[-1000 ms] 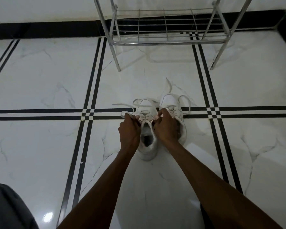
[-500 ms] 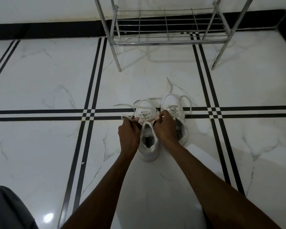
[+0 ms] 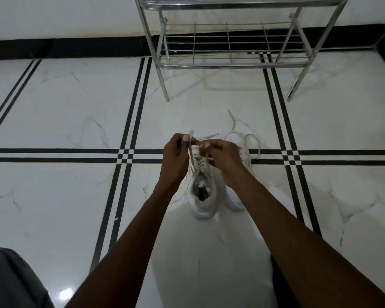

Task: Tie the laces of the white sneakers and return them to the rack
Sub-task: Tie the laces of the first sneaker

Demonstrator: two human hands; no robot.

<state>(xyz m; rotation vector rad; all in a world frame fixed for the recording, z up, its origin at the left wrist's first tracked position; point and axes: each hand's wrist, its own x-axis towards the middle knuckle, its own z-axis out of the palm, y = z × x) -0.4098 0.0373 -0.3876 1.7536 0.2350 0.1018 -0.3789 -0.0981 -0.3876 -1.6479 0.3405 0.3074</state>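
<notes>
Two white sneakers stand side by side on the floor, toes pointing away from me. Over the left sneaker (image 3: 201, 205) both hands are raised. My left hand (image 3: 176, 158) pinches one lace end (image 3: 190, 141), pulled up and taut. My right hand (image 3: 226, 161) pinches the other lace end near the toe. The right sneaker (image 3: 236, 202) is mostly hidden behind my right wrist; its loose laces (image 3: 249, 141) lie spread on the floor beyond it.
A metal shoe rack (image 3: 229, 65) with wire shelves stands against the wall just beyond the sneakers, its lower shelf bare. White marble floor (image 3: 65, 112) with black stripes surrounds them. My grey-clad knee (image 3: 11, 281) shows at bottom left.
Both hands have lifted and moved away from me, pulling the left sneaker's lace ends up and forward. The view has tilted up slightly, showing more of the rack.
</notes>
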